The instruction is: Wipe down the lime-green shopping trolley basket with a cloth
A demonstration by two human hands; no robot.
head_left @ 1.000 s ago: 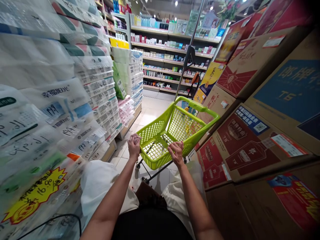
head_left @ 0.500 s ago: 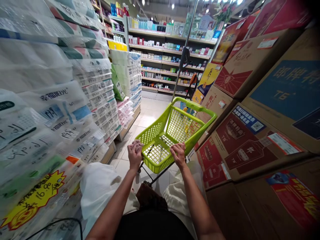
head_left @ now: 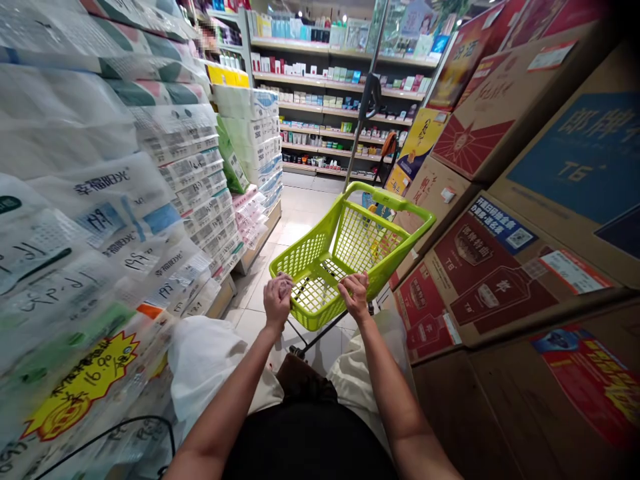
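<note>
A lime-green plastic shopping cart (head_left: 320, 257) with lattice sides stands in front of me, tilted in view, its basket bare inside. My left hand (head_left: 277, 300) is closed around the near left corner of its rim. Over the near right part of the rim, my right hand (head_left: 354, 293) is curled with bent fingers. The cart's handle bar (head_left: 387, 198) rises at the far end, away from both hands. Beneath the basket, part of the dark frame shows between my legs.
Stacked packs of tissue paper (head_left: 187, 160) line the left side. Cardboard cartons (head_left: 493, 267) are piled close on the right, near the cart. A metal pole (head_left: 367, 107) and shelves of boxed goods (head_left: 325, 83) stand ahead. Part of a person (head_left: 207, 37) shows behind the tissue stack.
The view has tipped down slightly, so the shelves sit higher. My left hand has shifted a little right along the cart's rim in view. Part of a person now appears at upper left.
</note>
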